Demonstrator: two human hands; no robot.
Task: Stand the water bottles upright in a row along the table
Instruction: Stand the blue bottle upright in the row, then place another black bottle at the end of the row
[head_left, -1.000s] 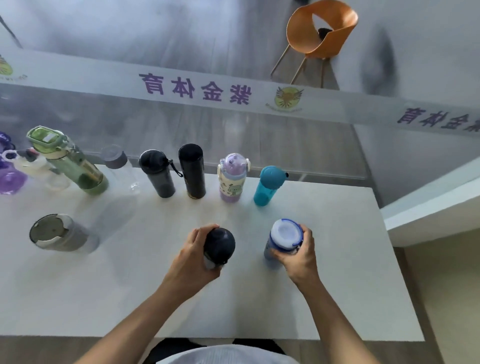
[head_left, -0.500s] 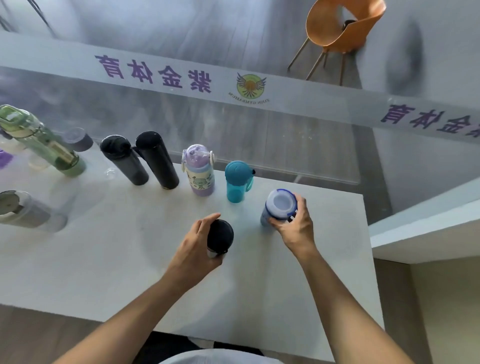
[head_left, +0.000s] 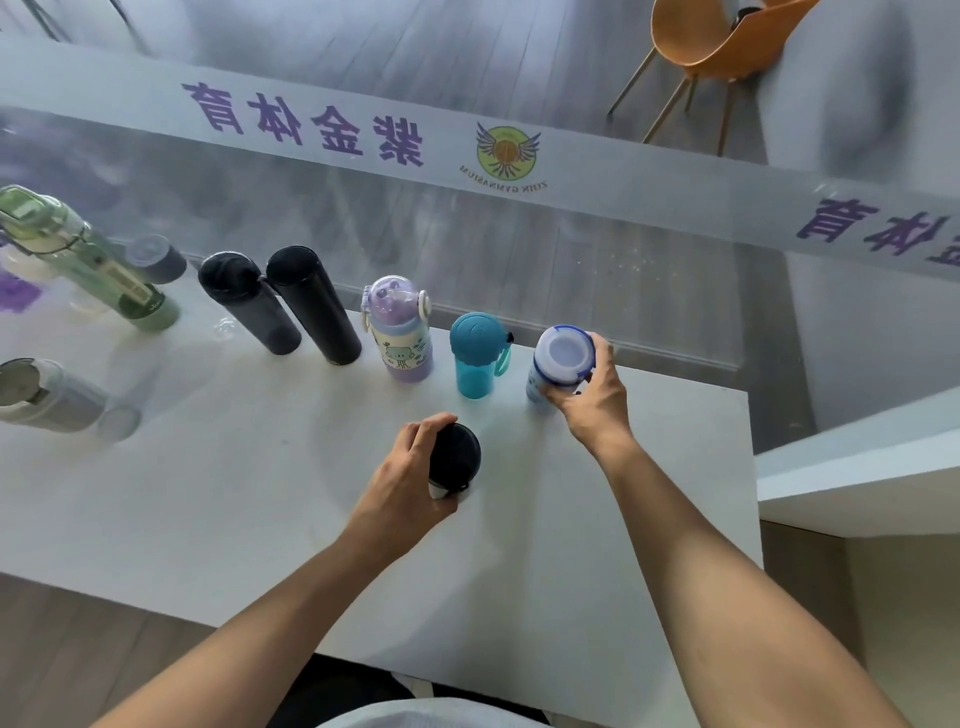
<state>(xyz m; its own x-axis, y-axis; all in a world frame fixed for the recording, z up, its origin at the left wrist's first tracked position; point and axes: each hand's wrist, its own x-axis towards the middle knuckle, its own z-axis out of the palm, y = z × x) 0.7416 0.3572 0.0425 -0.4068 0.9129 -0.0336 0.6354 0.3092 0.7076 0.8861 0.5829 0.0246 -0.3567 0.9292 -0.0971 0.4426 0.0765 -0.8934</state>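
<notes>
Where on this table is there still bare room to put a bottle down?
Bare table lies near the front edge, left of the left hand, and right of the right hand toward the corner. The far edge is crowded, from the green bottle to the teal bottle.

A white rectangular table (head_left: 218, 499) is carrying a back row of upright bottles, namely a green translucent bottle (head_left: 104, 273), two tall black flasks (head_left: 291, 306), a lilac child's bottle (head_left: 400, 332) and a teal plastic bottle (head_left: 475, 356) (a grey lidded tumbler (head_left: 47, 395) is standing nearer, apart).
</notes>
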